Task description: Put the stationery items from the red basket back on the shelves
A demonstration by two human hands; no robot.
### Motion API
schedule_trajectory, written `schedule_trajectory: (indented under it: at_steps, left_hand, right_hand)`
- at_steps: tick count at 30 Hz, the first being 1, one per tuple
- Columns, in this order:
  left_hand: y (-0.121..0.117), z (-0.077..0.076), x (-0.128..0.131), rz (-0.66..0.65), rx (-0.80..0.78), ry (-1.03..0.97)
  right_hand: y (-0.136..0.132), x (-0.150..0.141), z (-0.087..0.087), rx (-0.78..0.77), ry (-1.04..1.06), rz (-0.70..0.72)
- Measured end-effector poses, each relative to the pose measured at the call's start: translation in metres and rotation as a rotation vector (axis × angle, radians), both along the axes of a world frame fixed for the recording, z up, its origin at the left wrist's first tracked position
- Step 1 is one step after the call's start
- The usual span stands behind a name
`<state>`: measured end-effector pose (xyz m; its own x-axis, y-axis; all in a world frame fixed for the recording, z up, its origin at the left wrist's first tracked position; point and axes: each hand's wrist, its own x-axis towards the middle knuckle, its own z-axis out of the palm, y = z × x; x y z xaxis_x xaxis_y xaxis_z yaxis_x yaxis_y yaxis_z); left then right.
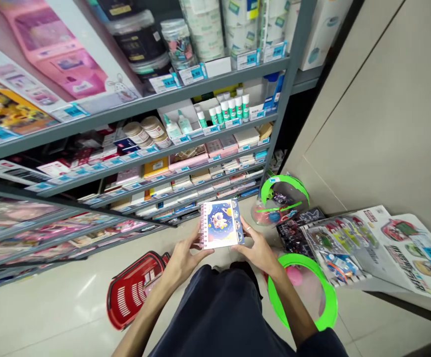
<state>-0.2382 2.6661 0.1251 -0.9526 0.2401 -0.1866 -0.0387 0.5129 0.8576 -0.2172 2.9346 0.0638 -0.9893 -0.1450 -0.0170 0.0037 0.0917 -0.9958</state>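
A small spiral-bound notebook (222, 223) with a blue astronaut cover is held in both hands, out in front of my body. My left hand (183, 258) grips its left, spiral edge, with the thumb on the cover. My right hand (258, 249), which wears a ring, grips its right edge with the fingers curled behind. Below the hands are my dark trousers. The notebook hangs above the floor, near the bottom shelves.
Grey metal shelves (215, 84) of stationery, glue sticks and notebooks fill the left and centre. On the tiled floor stands a red shopping basket (134, 290). Green-rimmed toy containers (302, 290) and boxed toys (352, 243) lie to the right, beside a beige wall.
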Motion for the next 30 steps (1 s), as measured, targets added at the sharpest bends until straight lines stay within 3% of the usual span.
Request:
schedule_trajectory:
  at_steps: [5, 10, 13, 17, 21, 24, 28, 30]
  left_hand:
    - [-0.029, -0.014, 0.003, 0.064, 0.047, -0.101]
    - [-0.046, -0.037, -0.016, 0.023, 0.193, -0.176]
    - [-0.047, -0.064, -0.034, 0.033, 0.432, -0.308]
    - [-0.041, -0.108, -0.057, 0.264, 0.784, -0.502]
    - [-0.039, -0.145, -0.080, 0.480, 0.835, -0.467]
    - [-0.037, -0.165, -0.104, 0.342, 0.735, -0.483]
    - [-0.022, -0.184, -0.150, -0.053, 0.551, -0.583]
    - [-0.013, -0.195, -0.170, -0.035, 0.416, -0.414]
  right_hand:
    - [-0.030, -0.008, -0.005, 0.004, -0.004, 0.032]
    - [-0.059, -0.008, -0.012, -0.078, -0.080, -0.056]
    - [-0.077, 0.000, -0.024, -0.092, -0.128, -0.152]
    - [-0.099, 0.017, -0.046, -0.150, -0.186, -0.269]
    - [-0.093, 0.016, -0.071, -0.160, -0.263, -0.402]
    - [-0.070, -0.008, -0.086, -0.143, -0.253, -0.410]
    - [-0.043, -0.054, -0.107, -0.053, -0.325, -0.120]
    - [-0.035, -0.078, -0.124, -0.081, -0.331, -0.148]
